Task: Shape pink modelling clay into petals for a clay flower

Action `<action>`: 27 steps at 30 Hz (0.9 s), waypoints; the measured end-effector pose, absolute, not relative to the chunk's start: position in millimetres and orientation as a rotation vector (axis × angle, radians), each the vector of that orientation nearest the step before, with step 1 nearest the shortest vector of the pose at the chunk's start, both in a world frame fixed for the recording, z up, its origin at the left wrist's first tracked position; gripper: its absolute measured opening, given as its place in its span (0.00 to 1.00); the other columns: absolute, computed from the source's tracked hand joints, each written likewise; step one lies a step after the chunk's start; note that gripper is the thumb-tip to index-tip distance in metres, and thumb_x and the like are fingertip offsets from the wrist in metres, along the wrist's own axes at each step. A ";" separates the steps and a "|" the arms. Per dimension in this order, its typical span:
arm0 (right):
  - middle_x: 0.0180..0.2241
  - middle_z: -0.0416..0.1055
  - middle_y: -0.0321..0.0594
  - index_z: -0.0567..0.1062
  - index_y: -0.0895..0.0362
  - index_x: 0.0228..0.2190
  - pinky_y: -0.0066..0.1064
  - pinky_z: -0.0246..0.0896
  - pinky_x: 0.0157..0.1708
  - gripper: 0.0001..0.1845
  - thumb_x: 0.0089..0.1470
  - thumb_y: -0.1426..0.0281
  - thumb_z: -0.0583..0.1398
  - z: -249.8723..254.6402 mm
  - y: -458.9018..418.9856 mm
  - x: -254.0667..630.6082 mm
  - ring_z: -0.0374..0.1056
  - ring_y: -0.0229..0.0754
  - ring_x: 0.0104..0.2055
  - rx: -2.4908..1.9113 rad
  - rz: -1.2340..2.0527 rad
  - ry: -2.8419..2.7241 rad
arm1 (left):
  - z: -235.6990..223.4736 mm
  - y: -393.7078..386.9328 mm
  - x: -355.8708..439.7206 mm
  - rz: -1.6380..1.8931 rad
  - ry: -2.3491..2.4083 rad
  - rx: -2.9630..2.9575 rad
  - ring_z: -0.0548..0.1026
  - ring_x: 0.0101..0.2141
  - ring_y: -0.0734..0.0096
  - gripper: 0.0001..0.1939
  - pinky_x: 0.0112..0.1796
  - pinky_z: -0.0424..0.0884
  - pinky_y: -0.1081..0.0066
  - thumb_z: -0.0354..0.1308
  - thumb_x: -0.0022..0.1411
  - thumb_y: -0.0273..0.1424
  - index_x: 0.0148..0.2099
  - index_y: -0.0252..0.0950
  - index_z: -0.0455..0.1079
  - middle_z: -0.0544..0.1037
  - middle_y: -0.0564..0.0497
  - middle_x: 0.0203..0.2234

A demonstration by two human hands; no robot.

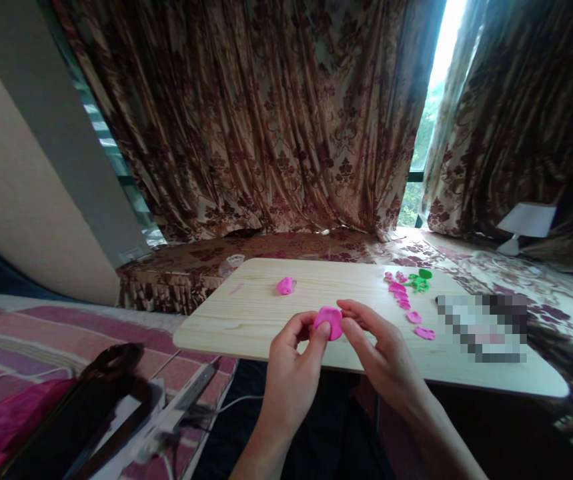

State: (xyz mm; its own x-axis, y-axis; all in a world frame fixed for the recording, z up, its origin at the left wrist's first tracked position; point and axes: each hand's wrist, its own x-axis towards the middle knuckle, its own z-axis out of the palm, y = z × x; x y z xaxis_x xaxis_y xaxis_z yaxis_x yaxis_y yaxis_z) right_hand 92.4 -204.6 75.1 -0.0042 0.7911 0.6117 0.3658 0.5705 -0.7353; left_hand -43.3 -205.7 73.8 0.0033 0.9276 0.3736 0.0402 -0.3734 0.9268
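Observation:
My left hand (pixel 296 363) pinches a flattened round piece of pink modelling clay (pixel 328 323) with the thumb on its face and the fingers behind. The thumb and forefinger of my right hand (pixel 383 350) are at the right edge of that piece, apparently gripping its rim. Both hands are just above the front edge of the pale wooden table (pixel 246 320). Beyond my left hand, a lump of pink clay (pixel 285 286) lies on the tabletop. To the right, several flat pink clay pieces (pixel 399 293) form a loose line beside green clay pieces (pixel 420 283).
A blurred-out rectangular object (pixel 483 328) lies on the table's right side. A clear plastic container (pixel 231 265) is behind the far left corner. A power strip (pixel 186 397) with cables and a dark strapped bag (pixel 81 413) rest at lower left. A white lamp (pixel 526 220) stands at far right.

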 end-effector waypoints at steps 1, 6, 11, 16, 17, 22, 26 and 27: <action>0.34 0.73 0.40 0.72 0.56 0.40 0.33 0.64 0.39 0.10 0.56 0.68 0.56 74.5 -204.8 92.0 0.69 0.42 0.37 -0.988 0.445 -1.616 | 74.0 -206.0 -43.5 1.470 1.029 1.511 0.72 0.35 0.69 0.11 0.39 0.66 0.71 0.54 0.59 0.34 0.42 0.35 0.70 0.77 0.49 0.34; 0.30 0.71 0.39 0.73 0.56 0.31 0.32 0.63 0.34 0.06 0.55 0.72 0.56 76.7 -206.2 90.4 0.67 0.40 0.33 -0.961 0.333 -1.655 | 76.3 -207.5 -44.1 1.469 1.014 1.546 0.73 0.38 0.67 0.10 0.42 0.66 0.70 0.56 0.57 0.32 0.40 0.36 0.71 0.77 0.49 0.35; 0.28 0.69 0.38 0.73 0.56 0.28 0.32 0.62 0.33 0.07 0.56 0.73 0.55 79.2 -208.5 89.8 0.66 0.40 0.32 -0.965 0.297 -1.640 | 77.5 -208.4 -45.0 1.462 1.066 1.587 0.74 0.35 0.67 0.10 0.41 0.66 0.70 0.55 0.57 0.32 0.40 0.35 0.73 0.78 0.49 0.33; 0.32 0.69 0.38 0.72 0.56 0.37 0.31 0.62 0.36 0.07 0.55 0.72 0.57 78.3 -207.3 89.2 0.66 0.39 0.34 -0.962 0.395 -1.627 | 75.6 -208.6 -44.5 1.433 1.034 1.587 0.74 0.36 0.68 0.10 0.42 0.65 0.70 0.55 0.58 0.32 0.41 0.36 0.73 0.78 0.50 0.34; 0.31 0.69 0.38 0.73 0.56 0.35 0.31 0.62 0.36 0.05 0.55 0.72 0.57 78.6 -207.1 89.2 0.66 0.39 0.34 -0.960 0.396 -1.634 | 75.0 -208.3 -44.3 1.421 1.033 1.594 0.74 0.36 0.68 0.10 0.42 0.65 0.70 0.55 0.58 0.32 0.41 0.36 0.73 0.78 0.50 0.34; 0.33 0.69 0.38 0.73 0.57 0.37 0.30 0.61 0.37 0.08 0.57 0.72 0.55 79.7 -208.0 90.8 0.66 0.39 0.37 -0.957 0.398 -1.608 | 72.9 -206.4 -44.0 1.443 1.050 1.588 0.73 0.35 0.68 0.07 0.40 0.65 0.70 0.56 0.57 0.32 0.37 0.36 0.72 0.77 0.51 0.32; 0.30 0.69 0.37 0.72 0.57 0.32 0.29 0.60 0.35 0.04 0.56 0.72 0.56 76.9 -207.6 91.7 0.66 0.38 0.33 -0.968 0.411 -1.632 | 73.0 -207.0 -43.9 1.445 1.030 1.555 0.73 0.36 0.68 0.07 0.41 0.65 0.70 0.55 0.57 0.32 0.37 0.36 0.71 0.77 0.51 0.31; 0.29 0.68 0.36 0.72 0.57 0.30 0.29 0.60 0.34 0.05 0.56 0.72 0.56 76.1 -207.1 91.6 0.65 0.38 0.32 -0.969 0.399 -1.636 | 73.1 -207.3 -43.7 1.434 1.030 1.561 0.73 0.36 0.68 0.06 0.41 0.65 0.71 0.56 0.57 0.32 0.37 0.36 0.71 0.77 0.51 0.31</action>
State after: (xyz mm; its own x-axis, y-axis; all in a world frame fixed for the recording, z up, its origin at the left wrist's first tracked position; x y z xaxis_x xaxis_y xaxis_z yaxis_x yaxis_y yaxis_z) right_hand 91.6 -207.1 76.1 -0.0243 0.7638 0.6450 0.3815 0.6035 -0.7002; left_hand -43.7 -207.3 73.1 0.0415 0.9245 0.3789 0.0644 -0.3809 0.9224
